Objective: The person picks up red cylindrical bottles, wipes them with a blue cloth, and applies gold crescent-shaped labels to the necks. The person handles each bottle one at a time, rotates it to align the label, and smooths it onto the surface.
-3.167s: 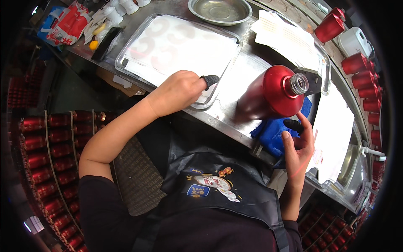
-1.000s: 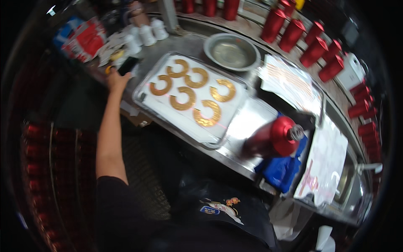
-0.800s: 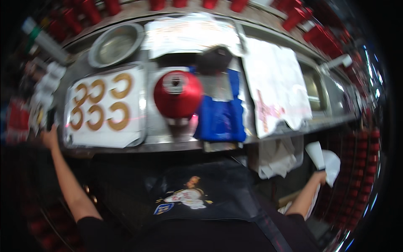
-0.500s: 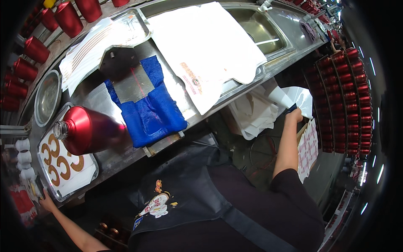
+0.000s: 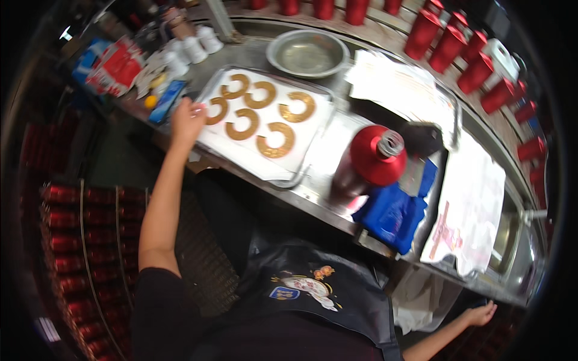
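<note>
Beside the left end of a metal tray (image 5: 289,177), my left hand (image 5: 188,123) is next to a blue packet (image 5: 167,101) and the nearest gold C-shaped piece (image 5: 217,111). Its fingers look bent, but blur hides whether they hold anything. Several such C-shaped pieces lie on white paper in the tray. Low at the far right, my right hand (image 5: 480,314) is closed near the bench's front edge, and what it holds, if anything, does not show. A large red bottle (image 5: 374,155) with a threaded neck stands between the tray and a blue cloth (image 5: 391,216).
A round metal bowl (image 5: 308,54) sits behind the tray. White printed sheets (image 5: 466,207) cover the bench near a sink (image 5: 509,237). Red cylinders (image 5: 448,47) line the back ledge. Stacked red cylinders (image 5: 90,246) stand on the left. A white bag (image 5: 418,295) hangs below the bench.
The view has swung left, bringing the tray toward the middle. My left hand has moved to the tray's edge. My right hand no longer shows the dark item it held before.
</note>
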Action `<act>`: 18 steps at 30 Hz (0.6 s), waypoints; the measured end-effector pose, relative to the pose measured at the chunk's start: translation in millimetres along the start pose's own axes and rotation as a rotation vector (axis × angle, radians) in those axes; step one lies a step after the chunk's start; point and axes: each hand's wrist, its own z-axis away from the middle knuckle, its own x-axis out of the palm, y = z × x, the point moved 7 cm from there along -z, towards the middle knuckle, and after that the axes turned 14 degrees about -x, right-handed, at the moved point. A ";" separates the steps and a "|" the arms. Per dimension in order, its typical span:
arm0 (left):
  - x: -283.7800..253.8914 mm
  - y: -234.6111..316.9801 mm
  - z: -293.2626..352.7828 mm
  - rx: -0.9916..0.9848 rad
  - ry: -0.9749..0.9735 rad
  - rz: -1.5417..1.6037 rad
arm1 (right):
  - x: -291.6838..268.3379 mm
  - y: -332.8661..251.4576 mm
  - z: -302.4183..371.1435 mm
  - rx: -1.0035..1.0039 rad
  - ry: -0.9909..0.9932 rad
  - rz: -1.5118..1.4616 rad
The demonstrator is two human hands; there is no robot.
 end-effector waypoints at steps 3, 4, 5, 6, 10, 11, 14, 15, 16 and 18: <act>18.6 14.1 -6.9 -0.014 -0.003 -0.164 | 59.6 -126.8 -8.4 -0.323 -0.186 -0.210; 20.9 15.0 -14.9 -0.054 -0.001 -0.225 | 77.1 -153.6 1.2 -0.212 -0.273 -0.226; 21.4 14.5 -18.9 -0.081 0.008 -0.271 | 96.7 -186.5 17.1 -0.224 -0.383 -0.297; 27.1 18.9 -26.1 -0.069 0.005 -0.294 | 112.8 -217.5 31.8 -0.237 -0.444 -0.324; 47.9 16.2 -53.2 -0.193 -0.021 -0.540 | 158.7 -309.1 98.9 -0.498 -0.556 -0.452; 50.8 14.8 -59.6 -0.214 -0.013 -0.543 | 167.9 -320.4 112.9 -0.545 -0.597 -0.504; 55.6 7.9 -73.4 -0.236 0.031 -0.474 | 193.9 -322.8 136.3 -0.484 -0.711 -0.560; 57.1 4.6 -78.0 -0.246 0.039 -0.431 | 199.4 -317.8 139.2 -0.442 -0.731 -0.555; 58.6 1.7 -82.2 -0.244 0.043 -0.372 | 204.5 -315.2 142.2 -0.456 -0.752 -0.519; 63.4 -7.4 -87.8 -0.272 0.019 -0.299 | 209.0 -312.3 147.1 -0.521 -0.780 -0.496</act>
